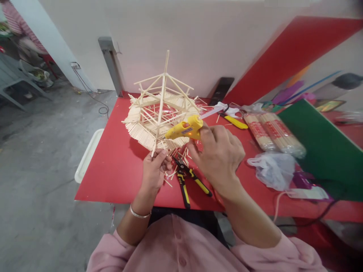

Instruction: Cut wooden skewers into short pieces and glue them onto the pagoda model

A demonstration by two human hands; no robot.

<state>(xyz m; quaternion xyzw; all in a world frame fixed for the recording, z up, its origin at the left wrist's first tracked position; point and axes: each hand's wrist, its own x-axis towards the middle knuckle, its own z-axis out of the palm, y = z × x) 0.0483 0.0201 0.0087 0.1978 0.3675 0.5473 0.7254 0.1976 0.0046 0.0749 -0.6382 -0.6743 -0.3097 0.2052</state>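
Note:
A model built of thin wooden sticks [159, 111] stands tilted on the red table [113, 170]. My left hand [154, 170] is closed in a pinch on the lower end of one of its long sticks. In my right hand [218, 155] is a yellow glue gun [184, 129], gripped and pointing left at the model's near side. Black-and-yellow pliers [188, 181] lie on the table between my hands, among loose stick offcuts.
Two wrapped bundles of sticks [272, 134] lie at the right beside a yellow-handled tool [234, 121], a crumpled plastic bag [272, 168] and a green board [323, 147]. A white tray [86, 155] sits off the table's left edge. Another person sits far back left.

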